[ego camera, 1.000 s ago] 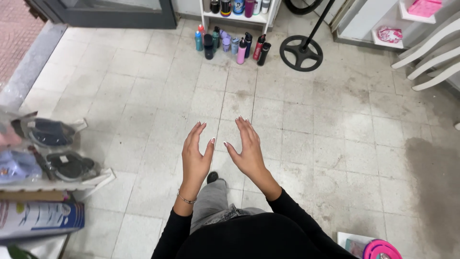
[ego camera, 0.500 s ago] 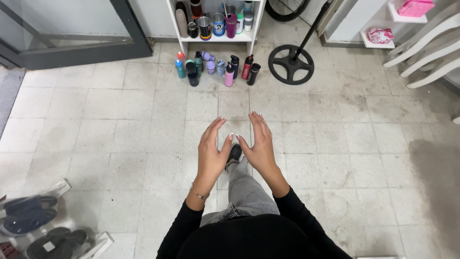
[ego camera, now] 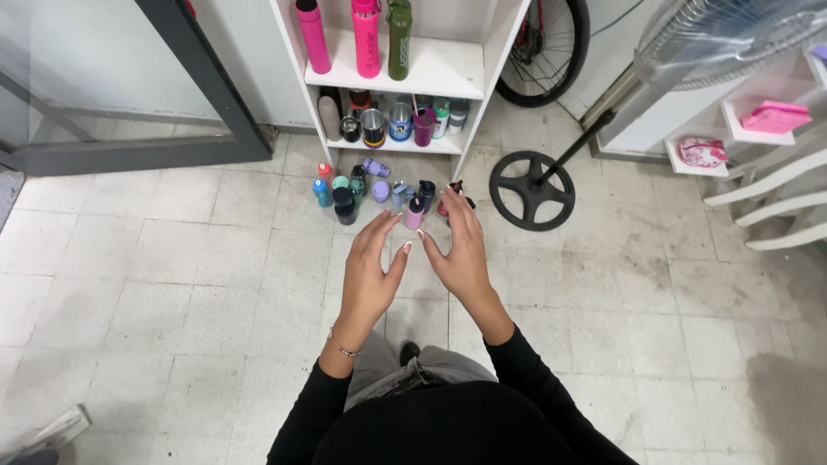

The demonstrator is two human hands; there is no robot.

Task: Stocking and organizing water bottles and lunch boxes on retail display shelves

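My left hand [ego camera: 369,274] and my right hand [ego camera: 459,251] are held out in front of me, palms facing each other, fingers apart, holding nothing. Beyond the fingertips several small bottles [ego camera: 372,195] in blue, teal, black, purple and pink stand grouped on the tiled floor. Behind them is a white shelf unit [ego camera: 431,76] with tall pink and green bottles [ego camera: 366,36] on the upper shelf and cups and tumblers [ego camera: 388,122] on the lower one. My hands touch none of these.
A standing fan's round black base [ego camera: 531,191] and slanted pole sit right of the bottles. A bicycle wheel [ego camera: 544,53] leans behind the shelf. A dark-framed glass door [ego camera: 207,86] is at left, white shelving with pink items [ego camera: 774,116] at right.
The view has moved forward toward the shelf, so the bottles and shelf are closer and larger. My hands stay raised and empty, now nearer the floor bottles.
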